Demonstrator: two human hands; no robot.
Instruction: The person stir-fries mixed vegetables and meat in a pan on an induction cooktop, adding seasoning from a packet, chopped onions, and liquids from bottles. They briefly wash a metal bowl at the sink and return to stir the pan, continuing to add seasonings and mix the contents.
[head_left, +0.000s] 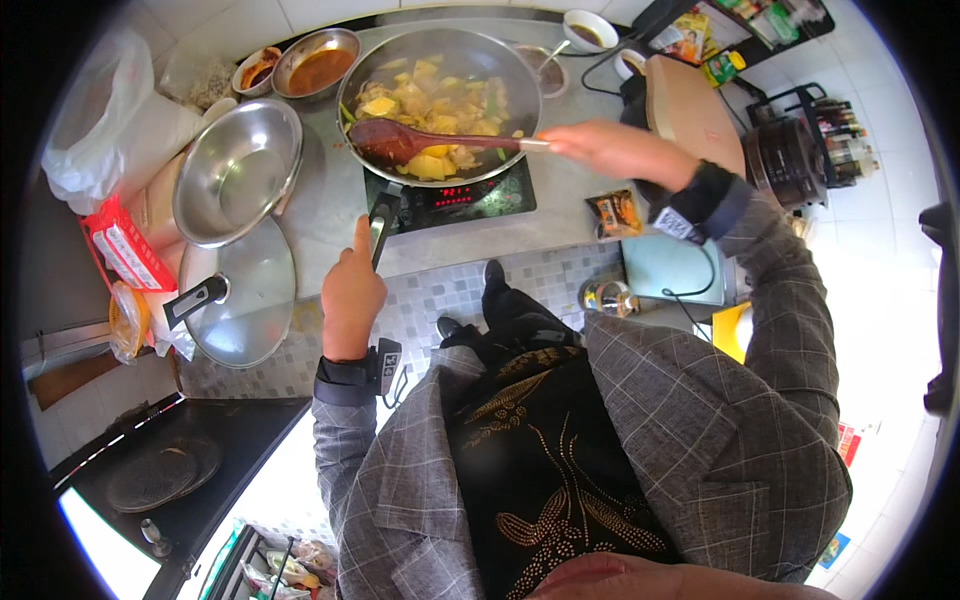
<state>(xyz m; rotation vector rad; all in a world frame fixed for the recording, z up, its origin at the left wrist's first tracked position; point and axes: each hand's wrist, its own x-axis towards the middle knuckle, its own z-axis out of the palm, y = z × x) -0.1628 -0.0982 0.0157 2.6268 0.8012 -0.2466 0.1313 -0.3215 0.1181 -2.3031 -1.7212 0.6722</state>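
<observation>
A wide metal frying pan (529, 71) stands on a black induction cooktop (487, 196) with a lit red display. In it lie yellow chunks of food (431, 90) with some green pieces, and faint steam hangs over them. My right hand (600, 146), right of the pan, grips the end of a dark reddish wooden spoon (450, 140); the spoon's bowl rests over the food at the pan's near left. My left hand (354, 292) is closed around the pan's black handle (384, 225), with one finger stretched along it.
On the left are an empty steel bowl (244, 169), a glass lid (251, 330) and a red packet (127, 244). Behind stand a steel bowl of orange-brown sauce (319, 71) and a white bowl (591, 31). A small snack packet (615, 214) lies at the counter's front edge.
</observation>
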